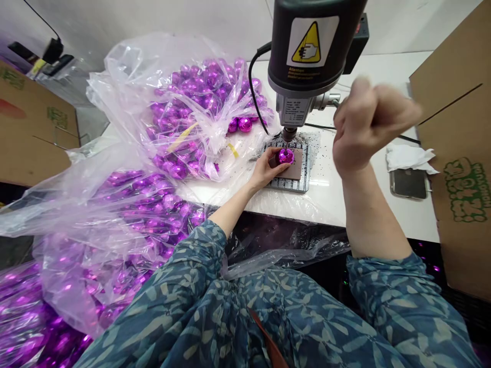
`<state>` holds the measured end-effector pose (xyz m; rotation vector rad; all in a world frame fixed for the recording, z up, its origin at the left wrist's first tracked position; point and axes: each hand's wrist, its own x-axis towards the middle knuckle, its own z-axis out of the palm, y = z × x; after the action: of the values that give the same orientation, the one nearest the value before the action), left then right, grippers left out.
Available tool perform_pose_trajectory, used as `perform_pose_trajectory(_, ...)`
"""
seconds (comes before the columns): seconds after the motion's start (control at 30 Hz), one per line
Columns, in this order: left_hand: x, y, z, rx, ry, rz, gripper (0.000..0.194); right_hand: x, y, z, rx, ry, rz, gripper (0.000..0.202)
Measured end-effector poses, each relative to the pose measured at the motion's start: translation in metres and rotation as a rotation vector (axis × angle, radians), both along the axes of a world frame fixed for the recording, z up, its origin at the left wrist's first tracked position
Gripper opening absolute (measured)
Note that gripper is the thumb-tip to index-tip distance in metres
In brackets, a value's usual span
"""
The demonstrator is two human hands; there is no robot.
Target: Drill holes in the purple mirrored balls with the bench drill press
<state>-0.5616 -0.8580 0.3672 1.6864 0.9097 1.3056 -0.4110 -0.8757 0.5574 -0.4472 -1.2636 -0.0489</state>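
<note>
My left hand (264, 167) reaches onto the base of a bench drill press (307, 61). Its thumb and fingers are closed around a shiny purple faceted ball (286, 156), which sits on a brown pad (294, 173) below the chuck (289, 134). A dark mark or opening shows on the ball's upper side. Raised at the right of the machine, my right hand (368, 120) is curled into a fist at the feed handle (333, 100). That hand is blurred by motion and covers most of the handle.
Clear plastic bags (126, 76) full of purple balls (207, 84) lie on the left. Dark shavings dot the white table (326, 189). At right are a phone (408, 184), white tissue (410, 157) and a cardboard box (460, 204). Another box (30, 122) stands far left. A black cable (251, 76) hangs beside the drill.
</note>
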Motion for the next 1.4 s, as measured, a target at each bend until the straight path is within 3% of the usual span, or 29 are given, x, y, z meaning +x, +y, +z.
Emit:
perform_pose_trajectory(0.13,0.003,0.001,-0.002,-0.01,-0.012,0.015,0.064,-0.008,-0.003,0.045,-0.302,-0.031,0.051,0.068)
perform_pose_trajectory(0.23,0.0,-0.011,0.002,0.007,-0.018,0.086,0.062,-0.01,-0.016,0.051,-0.46,-0.068,0.11,0.06)
perform_pose_trajectory(0.33,-0.012,-0.042,0.018,0.059,0.068,0.166,0.056,-0.01,-0.026,0.049,-0.488,-0.058,0.15,0.055)
perform_pose_trajectory(0.4,-0.026,-0.068,0.033,0.044,0.162,0.009,0.053,-0.009,-0.022,0.054,-0.487,-0.047,0.153,0.052)
perform_pose_trajectory(0.47,-0.04,-0.088,0.047,-0.017,0.263,-0.259,0.054,-0.009,-0.01,0.064,-0.479,-0.022,0.142,0.049)
perform_pose_trajectory(0.53,-0.053,-0.092,0.055,-0.073,0.329,-0.411,0.057,-0.011,0.005,0.077,-0.462,0.056,0.14,0.051)
perform_pose_trajectory(0.6,-0.065,-0.073,0.057,-0.08,0.291,-0.306,0.054,-0.014,0.016,0.088,-0.439,0.171,0.156,0.056)
perform_pose_trajectory(0.7,-0.077,-0.01,0.059,0.007,0.214,0.163,0.042,-0.02,0.02,0.095,-0.384,0.288,0.217,0.062)
perform_pose_trajectory(0.77,-0.078,0.038,0.064,0.05,0.419,0.417,0.02,-0.021,0.016,0.096,-0.364,0.295,0.273,0.063)
perform_pose_trajectory(0.83,-0.075,0.077,0.07,-0.018,0.676,0.531,0.032,-0.021,0.01,0.094,-0.363,0.304,0.314,0.063)
perform_pose_trajectory(0.93,-0.068,0.109,0.075,-0.171,0.872,0.548,0.051,-0.019,0.006,0.092,-0.363,0.323,0.332,0.063)
perform_pose_trajectory(1.03,-0.067,0.117,0.07,-0.164,0.676,0.516,0.043,-0.016,0.01,0.089,-0.338,0.26,0.325,0.063)
perform_pose_trajectory(1.17,-0.073,0.104,0.06,-0.328,0.07,0.397,0.026,-0.014,0.018,0.088,-0.304,0.224,0.316,0.06)
perform_pose_trajectory(1.27,-0.079,0.076,0.06,-0.481,-0.243,0.236,0.032,-0.014,0.019,0.089,-0.293,0.252,0.341,0.059)
perform_pose_trajectory(1.4,-0.079,0.027,0.063,-0.494,-0.355,0.086,0.045,-0.016,0.016,0.091,-0.28,0.278,0.351,0.06)
